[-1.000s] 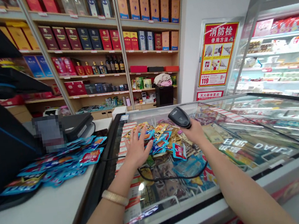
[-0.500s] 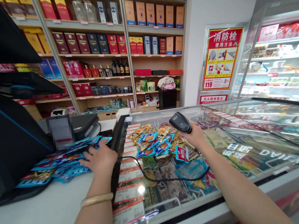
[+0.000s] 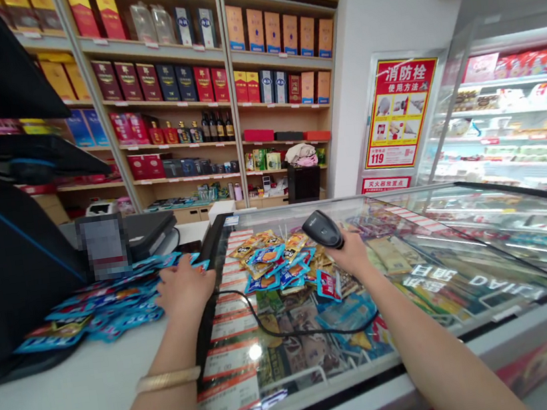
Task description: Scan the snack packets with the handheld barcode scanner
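Note:
My right hand [image 3: 351, 253] is wrapped round the handle of a black barcode scanner [image 3: 323, 229], held above the glass-topped freezer [image 3: 299, 400]. Its black cable [image 3: 295, 332] loops across the glass. Below and left of the scanner lies a pile of small snack packets [image 3: 281, 264], blue and gold. A red-and-blue packet [image 3: 329, 284] sits at the pile's near edge. My left hand [image 3: 186, 289], a bracelet on its wrist, reaches over the right end of another heap of blue packets [image 3: 120, 309] on the white counter. Its fingers are bent and slightly apart, touching the packets; the fingertips are partly hidden.
A black checkout terminal [image 3: 14, 266] stands at the left, with a flat dark device [image 3: 151, 233] behind the packets. Price labels [image 3: 227, 366] line the freezer's left side. Shelves of boxes and bottles [image 3: 164, 105] rise behind, and a lit display fridge [image 3: 522, 105] stands at the right.
My left hand has moved left from the packets on the freezer to the heap on the counter, and its fingers have drawn in. My right hand still holds the scanner over the glass.

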Demonstrator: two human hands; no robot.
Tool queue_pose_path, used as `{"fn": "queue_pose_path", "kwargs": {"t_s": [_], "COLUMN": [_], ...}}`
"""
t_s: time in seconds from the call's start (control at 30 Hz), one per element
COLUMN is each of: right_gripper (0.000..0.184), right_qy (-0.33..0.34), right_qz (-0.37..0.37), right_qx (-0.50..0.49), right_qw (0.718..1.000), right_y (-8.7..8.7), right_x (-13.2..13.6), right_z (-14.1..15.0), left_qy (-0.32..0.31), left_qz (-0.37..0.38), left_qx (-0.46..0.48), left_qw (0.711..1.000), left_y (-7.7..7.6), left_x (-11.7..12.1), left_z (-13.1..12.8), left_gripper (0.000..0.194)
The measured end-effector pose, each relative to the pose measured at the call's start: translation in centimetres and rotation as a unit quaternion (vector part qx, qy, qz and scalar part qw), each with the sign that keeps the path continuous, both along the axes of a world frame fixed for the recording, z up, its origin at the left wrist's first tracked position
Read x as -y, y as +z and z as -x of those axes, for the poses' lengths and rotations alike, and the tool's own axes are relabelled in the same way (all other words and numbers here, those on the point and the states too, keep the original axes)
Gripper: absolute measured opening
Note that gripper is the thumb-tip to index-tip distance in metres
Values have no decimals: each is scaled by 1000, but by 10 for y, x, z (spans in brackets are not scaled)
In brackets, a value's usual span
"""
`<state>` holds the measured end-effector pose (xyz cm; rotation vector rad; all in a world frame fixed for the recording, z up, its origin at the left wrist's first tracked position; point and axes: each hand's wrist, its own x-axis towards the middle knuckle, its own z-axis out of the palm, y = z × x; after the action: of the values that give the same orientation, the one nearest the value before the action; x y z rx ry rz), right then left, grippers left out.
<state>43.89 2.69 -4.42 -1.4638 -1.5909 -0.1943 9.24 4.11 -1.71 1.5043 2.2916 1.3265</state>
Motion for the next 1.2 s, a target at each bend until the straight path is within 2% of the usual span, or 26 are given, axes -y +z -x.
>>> {"fn": "queue_pose_path", "kwargs": {"t_s": [0.07, 0.1, 0.13, 0.17, 0.23, 0.27, 0.3, 0.33, 0.37, 0.43, 0.67, 0.87, 0.97, 1.2], "right_gripper": [25, 25, 24, 23, 22, 21, 20, 19, 18, 15, 15, 26, 26, 27], "right_qy": [-1, 1, 4, 10, 35, 55, 78, 99, 116, 139, 185, 203, 207, 210], "right_qz": [-2, -2, -3, -6, -15, -20, -23, -25, -25, -17, 39, 40, 49, 50], "right_qx": [-7, -11, -17, -24, -35, -35, -30, -18, -2, 44, 186, 231, 244, 259], "right_qw": [1000, 1000, 1000, 1000, 999, 998, 996, 995, 993, 989, 964, 951, 946, 942], "right_y": [1, 2, 2, 3, 5, 6, 7, 8, 10, 13, 24, 25, 25, 23], "right_x": [1, 1, 1, 2, 3, 4, 6, 7, 9, 14, 32, 38, 38, 38], "right_z": [1, 2, 2, 3, 5, 7, 9, 11, 14, 20, 41, 51, 53, 55], "left_qy": [-47, -72, -97, -120, -164, -183, -198, -210, -221, -233, -190, -143, -147, -146], "left_qz": [-84, -122, -148, -161, -156, -145, -131, -114, -93, -50, 61, 53, 61, 75], "left_qx": [110, 196, 300, 409, 590, 645, 679, 694, 697, 680, 561, 441, 408, 392], "left_qw": [989, 970, 937, 890, 775, 727, 695, 679, 676, 693, 803, 885, 899, 905], "left_y": [5, 8, 10, 12, 15, 16, 16, 16, 15, 13, 4, 4, 6, 8], "left_x": [-3, -4, -5, -5, -4, -2, 0, 2, 4, 7, 2, 2, 5, 8], "left_z": [-4, -6, -9, -12, -17, -20, -22, -24, -26, -29, -35, -41, -42, -45], "left_gripper": [52, 49, 44, 40, 33, 31, 30, 30, 30, 29, 28, 25, 26, 28]}}
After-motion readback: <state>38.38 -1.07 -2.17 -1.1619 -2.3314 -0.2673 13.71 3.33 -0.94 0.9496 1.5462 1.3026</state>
